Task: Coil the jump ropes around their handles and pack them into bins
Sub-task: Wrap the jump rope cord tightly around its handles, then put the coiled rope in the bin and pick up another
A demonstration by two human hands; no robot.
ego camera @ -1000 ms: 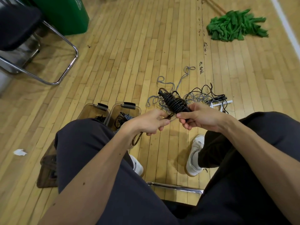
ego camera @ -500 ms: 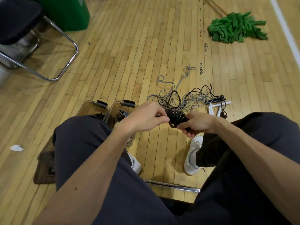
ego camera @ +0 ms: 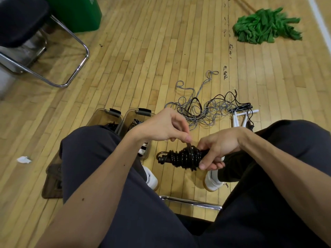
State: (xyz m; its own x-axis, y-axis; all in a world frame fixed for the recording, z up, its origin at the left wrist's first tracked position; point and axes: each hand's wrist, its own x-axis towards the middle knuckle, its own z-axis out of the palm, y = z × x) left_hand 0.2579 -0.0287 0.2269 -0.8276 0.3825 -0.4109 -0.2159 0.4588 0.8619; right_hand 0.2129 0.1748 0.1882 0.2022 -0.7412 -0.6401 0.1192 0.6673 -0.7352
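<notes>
1. Both hands met low between the knees. The right hand was wrapped round one end of a black jump rope, thumb on the near side and fingers curled beneath.
2. The left hand was just above the bundle, its thumb and forefinger pinching the rope's loose end where it rose out of the coils.
3. That rope lay roughly level in the air, wound tightly round its handles, with a small loop jutting from its left tip.
4. Two clear bins with dark latches stood side by side on the wooden floor, just beyond the left knee. The left bin and the right bin each showed dark rope inside, mostly hidden by the leg.
5. Farther out, a tangle of grey and black ropes sprawled on the boards, with white handles at its right side.
6. A green mop head lay far off to the right. A green container and a black chair stood far left, and a paper scrap lay left of the knee.
</notes>
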